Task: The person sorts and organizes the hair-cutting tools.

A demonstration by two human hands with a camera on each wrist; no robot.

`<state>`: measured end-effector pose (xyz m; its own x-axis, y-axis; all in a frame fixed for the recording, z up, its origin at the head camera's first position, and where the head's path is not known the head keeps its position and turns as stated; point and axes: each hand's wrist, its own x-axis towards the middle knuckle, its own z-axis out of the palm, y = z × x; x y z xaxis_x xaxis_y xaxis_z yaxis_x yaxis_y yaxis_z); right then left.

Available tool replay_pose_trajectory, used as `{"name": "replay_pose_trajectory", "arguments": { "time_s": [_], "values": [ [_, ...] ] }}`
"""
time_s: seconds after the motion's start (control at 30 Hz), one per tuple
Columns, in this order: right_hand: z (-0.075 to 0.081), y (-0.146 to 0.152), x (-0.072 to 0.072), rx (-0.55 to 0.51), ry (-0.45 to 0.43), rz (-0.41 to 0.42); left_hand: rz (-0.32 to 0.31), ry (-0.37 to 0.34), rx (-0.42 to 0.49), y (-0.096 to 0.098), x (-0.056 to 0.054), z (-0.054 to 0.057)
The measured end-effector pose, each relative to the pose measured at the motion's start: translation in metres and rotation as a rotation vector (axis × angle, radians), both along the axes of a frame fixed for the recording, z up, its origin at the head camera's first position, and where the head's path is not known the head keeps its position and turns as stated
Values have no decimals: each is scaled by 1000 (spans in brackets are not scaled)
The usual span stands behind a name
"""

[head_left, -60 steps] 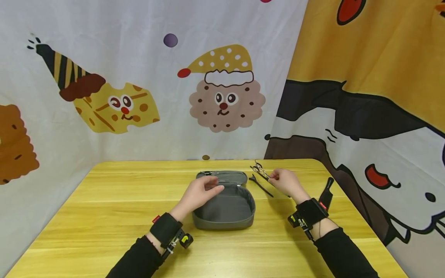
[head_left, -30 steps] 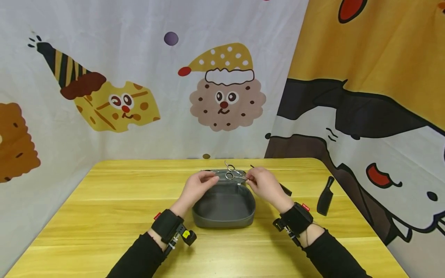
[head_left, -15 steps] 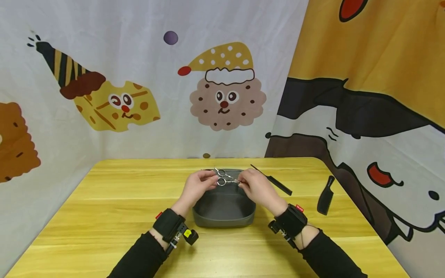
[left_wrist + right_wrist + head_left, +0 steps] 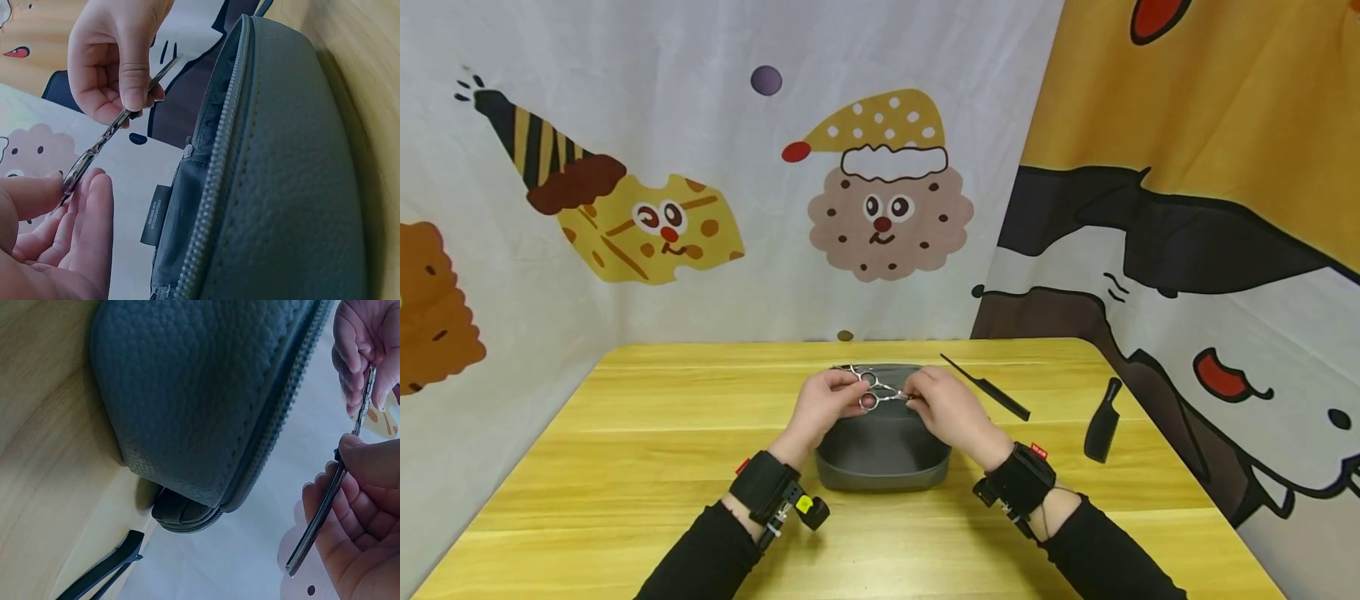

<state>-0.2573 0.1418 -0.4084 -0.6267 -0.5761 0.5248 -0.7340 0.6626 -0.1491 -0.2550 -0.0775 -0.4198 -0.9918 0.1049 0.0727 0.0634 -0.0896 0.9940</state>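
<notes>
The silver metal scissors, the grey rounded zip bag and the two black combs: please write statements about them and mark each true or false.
1. The grey rounded zip bag stands open. True.
2. The wide black comb with a handle lies farther right than the thin black tail comb. True.
3. Both combs lie left of the bag. False: they lie right of it, on the yellow wooden table.
4. The right hand holds the silver metal scissors near their blades, the left hand their ring handles. True.
5. The scissors rest on the table. False: both hands hold them up.

Head view: the right hand [image 4: 951,407] covers the blades [image 4: 314,526] of the scissors [image 4: 892,397].
</notes>
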Motion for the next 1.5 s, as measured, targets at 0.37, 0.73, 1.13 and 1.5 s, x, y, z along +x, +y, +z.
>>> {"name": "replay_pose_trajectory", "arguments": {
  "time_s": [0.37, 0.73, 1.13, 1.5],
  "values": [
    [0, 1, -1, 17, 29, 19, 14, -48, 44, -1, 2, 2],
    [-2, 0, -3, 20, 52, 27, -11, -90, 78, -5, 2, 1],
    [-4, 1, -5, 17, 35, 27, 15, -79, 39, -5, 1, -1],
    [-3, 8, -6, -27, -101, 9, 57, -113, 60, -13, -1, -2]
  ]
}}
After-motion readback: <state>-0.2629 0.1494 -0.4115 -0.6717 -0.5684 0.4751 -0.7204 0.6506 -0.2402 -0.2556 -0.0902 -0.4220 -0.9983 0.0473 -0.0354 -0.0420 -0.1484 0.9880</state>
